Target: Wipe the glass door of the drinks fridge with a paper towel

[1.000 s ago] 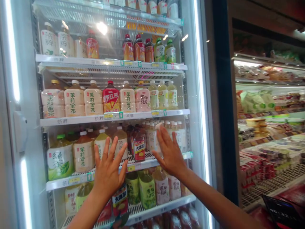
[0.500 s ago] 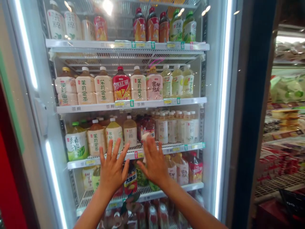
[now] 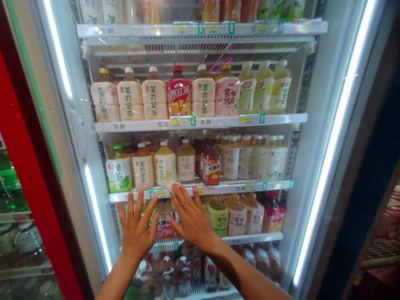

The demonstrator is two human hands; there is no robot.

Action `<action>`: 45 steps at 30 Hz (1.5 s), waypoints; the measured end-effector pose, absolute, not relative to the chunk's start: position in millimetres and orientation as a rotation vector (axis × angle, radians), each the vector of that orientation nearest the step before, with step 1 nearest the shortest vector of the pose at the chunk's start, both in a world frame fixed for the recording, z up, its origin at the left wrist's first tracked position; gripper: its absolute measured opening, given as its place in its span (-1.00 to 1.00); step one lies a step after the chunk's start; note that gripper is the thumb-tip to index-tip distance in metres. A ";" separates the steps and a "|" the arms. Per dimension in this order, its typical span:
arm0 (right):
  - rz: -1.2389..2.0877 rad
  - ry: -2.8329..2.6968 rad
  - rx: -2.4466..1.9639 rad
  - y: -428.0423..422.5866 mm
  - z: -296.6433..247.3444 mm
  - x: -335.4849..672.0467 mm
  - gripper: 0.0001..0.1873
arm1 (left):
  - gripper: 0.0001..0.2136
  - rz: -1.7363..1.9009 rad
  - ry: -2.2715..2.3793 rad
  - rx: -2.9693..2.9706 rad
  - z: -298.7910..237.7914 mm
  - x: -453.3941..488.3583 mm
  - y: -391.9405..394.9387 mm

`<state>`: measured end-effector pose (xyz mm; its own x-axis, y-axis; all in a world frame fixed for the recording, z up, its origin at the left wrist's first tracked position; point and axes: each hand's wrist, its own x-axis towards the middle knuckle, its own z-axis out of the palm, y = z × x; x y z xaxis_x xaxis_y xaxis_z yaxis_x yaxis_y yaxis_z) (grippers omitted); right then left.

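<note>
My left hand lies against the glass door of a drinks fridge, its fingers spread and nothing in it. Just to its right, my right hand presses a small white cloth to the glass. Only an edge of the cloth shows past the fingertips; the palm hides the rest. Behind the glass, the shelf edge runs level with my fingers. Above them stand a pear drink bottle and a green tea bottle.
Bottled teas fill several shelves, among them a red iced tea bottle. Bright light strips line the fridge's sides. A red panel stands at the left, and racks with goods show dimly at the far right.
My right hand has slid left and slightly down across the glass with the cloth, closer to my left hand. The view has shifted, so the shelves look larger and sit further right.
</note>
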<state>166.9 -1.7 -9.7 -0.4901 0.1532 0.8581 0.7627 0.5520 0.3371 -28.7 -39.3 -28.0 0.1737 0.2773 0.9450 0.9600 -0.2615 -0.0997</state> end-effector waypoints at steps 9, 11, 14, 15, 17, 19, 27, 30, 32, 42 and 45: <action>-0.970 -2.171 -0.604 -8.0 -22.6 125.4 -0.19 | -0.25 -1.087 -1.265 -1.641 -35.7 -71.2 -50.0; -0.942 -2.114 -0.697 -8.6 -18.6 123.4 -0.22 | -0.24 -1.089 -1.266 -1.623 -38.0 -74.8 -52.9; -0.879 -1.969 -0.844 -9.4 -16.1 120.1 -0.20 | -0.24 -1.087 -1.272 -1.620 -40.8 -76.8 -55.1; -0.896 -1.985 -0.811 -9.4 -19.2 119.2 -0.19 | -0.25 -1.085 -1.274 -1.625 -41.3 -76.8 -55.2; -0.966 -2.090 -0.655 -8.3 -29.5 121.3 -0.20 | -0.24 -1.086 -1.279 -1.636 -41.6 -76.3 -55.3; -1.011 -2.158 -0.547 -4.7 -38.3 131.7 -0.20 | -0.24 -1.098 -1.282 -1.639 -41.2 -75.1 -55.6; -0.838 -1.801 -0.875 5.7 -66.3 184.5 -0.10 | -0.24 -1.134 -1.258 -1.709 -43.5 -45.9 -50.1; -0.901 -1.910 -0.783 7.7 -93.2 198.7 -0.15 | -0.27 -1.149 -1.195 -1.749 -48.9 -20.9 -44.0; -0.897 -1.817 -0.904 12.5 -101.4 219.2 -0.16 | -0.28 -1.151 -1.151 -1.775 -54.5 -3.4 -40.2; -0.731 -1.738 -1.216 -5.4 -181.8 267.6 -0.15 | -0.27 -1.183 -1.079 -2.009 -97.5 86.9 -28.9; -0.714 -1.600 -1.308 2.0 -167.8 283.9 -0.17 | -0.29 -1.152 -1.118 -2.024 -114.7 103.7 -23.2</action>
<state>283.9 2.0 -167.8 -0.0126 0.4238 0.9057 0.9572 0.2671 -0.1117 103.7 -23.2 -114.7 0.2863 0.3905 0.8749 0.8628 -0.5021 -0.0581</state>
